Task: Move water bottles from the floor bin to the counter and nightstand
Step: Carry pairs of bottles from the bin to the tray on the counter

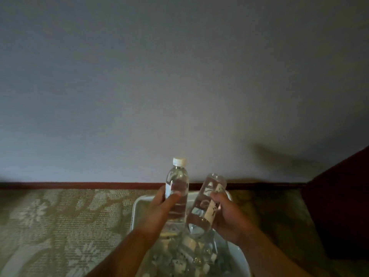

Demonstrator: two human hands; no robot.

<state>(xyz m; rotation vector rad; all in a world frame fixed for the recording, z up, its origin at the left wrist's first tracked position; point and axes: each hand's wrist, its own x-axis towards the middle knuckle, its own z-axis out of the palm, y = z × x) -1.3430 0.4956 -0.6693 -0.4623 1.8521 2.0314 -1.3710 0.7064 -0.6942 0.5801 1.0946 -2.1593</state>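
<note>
Above the bin (137, 212): one full, slick bottle (177, 188) is gripped mid-body by the left hand (161, 206); another (207, 204), tilted, by the right hand (225, 216).

The floor (60, 226) is carpeted in a dull olive with a pale flowered pattern, running back to a dark red-brown baseboard (79, 185) at the foot of the far wall. A white bin (137, 208) sits directly on the carpet, near and right of centre, with bottles heaped inside. Dark furniture (339, 206) stands on the floor at the right edge.
</note>
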